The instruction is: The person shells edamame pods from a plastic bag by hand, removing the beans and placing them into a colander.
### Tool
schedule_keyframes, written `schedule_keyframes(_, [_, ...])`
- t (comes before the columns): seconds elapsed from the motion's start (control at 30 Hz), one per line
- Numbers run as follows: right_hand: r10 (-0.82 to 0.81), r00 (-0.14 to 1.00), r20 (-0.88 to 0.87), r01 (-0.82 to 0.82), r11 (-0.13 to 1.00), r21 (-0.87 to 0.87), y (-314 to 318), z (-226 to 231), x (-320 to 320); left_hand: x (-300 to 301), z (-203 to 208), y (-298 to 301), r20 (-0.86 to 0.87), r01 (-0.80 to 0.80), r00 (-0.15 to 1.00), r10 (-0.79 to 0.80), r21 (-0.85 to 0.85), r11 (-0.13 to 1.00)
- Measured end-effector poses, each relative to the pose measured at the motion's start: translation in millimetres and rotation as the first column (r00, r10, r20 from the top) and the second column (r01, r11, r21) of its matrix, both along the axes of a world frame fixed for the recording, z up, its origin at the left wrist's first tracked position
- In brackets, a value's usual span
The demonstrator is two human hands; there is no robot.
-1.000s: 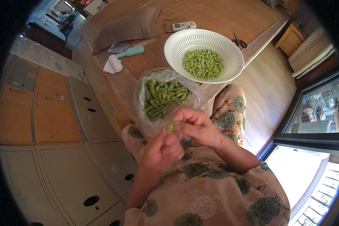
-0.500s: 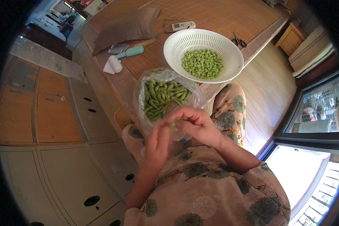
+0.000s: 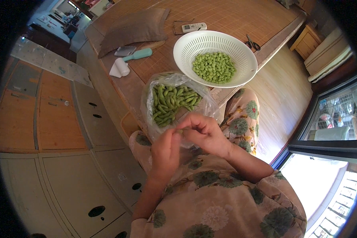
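Observation:
Over my lap, my left hand (image 3: 165, 151) and my right hand (image 3: 207, 137) meet fingertip to fingertip. Both are closed in a pinch on a green soybean pod (image 3: 180, 131), which the fingers mostly cover. Just beyond them, a clear plastic bag (image 3: 148, 105) lies opened out, holding many green soybean pods (image 3: 171, 100). Farther right, a white oval colander (image 3: 182, 53) stands at the table's edge. Shelled green beans (image 3: 214, 67) cover the bottom of it.
On the mat-covered table (image 3: 222, 18) lie a brown pillow (image 3: 135, 27), a remote control (image 3: 194, 27), scissors (image 3: 252, 43), a teal-handled brush (image 3: 138, 54) and a white roll (image 3: 121, 67). Cabinets (image 3: 63, 178) line the left side; a window (image 3: 333, 113) is at right.
My fingertips have drawn closer together around the pod, so less of it shows. My left hand has turned slightly. The bag and colander stay in place.

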State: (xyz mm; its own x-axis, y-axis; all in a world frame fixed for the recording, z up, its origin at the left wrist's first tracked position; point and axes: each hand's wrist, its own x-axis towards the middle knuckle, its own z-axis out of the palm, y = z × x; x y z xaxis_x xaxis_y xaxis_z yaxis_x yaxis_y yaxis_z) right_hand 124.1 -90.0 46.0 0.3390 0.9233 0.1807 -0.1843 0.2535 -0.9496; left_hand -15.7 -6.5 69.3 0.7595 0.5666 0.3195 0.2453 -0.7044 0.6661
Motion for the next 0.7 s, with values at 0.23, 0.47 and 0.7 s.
schedule_keyframes(0.23, [0.095, 0.979, -0.18, -0.097, 0.995, -0.002, -1, 4, 3, 2, 13, 1, -0.034, -0.099, 0.995, 0.095, -0.506, 0.857])
schedule_keyframes(0.47, [0.152, 0.975, -0.163, -0.16, 0.986, -0.037, -2, 1, 12, 0, 13, 13, -0.018, -0.048, 0.998, 0.061, -0.847, 0.53])
schedule_keyframes(0.7, [-0.283, 0.826, 0.487, 0.191, 0.954, 0.229, 4, 9, 14, 1, 14, 13, -0.033, -0.075, 0.996, 0.086, -0.839, 0.539])
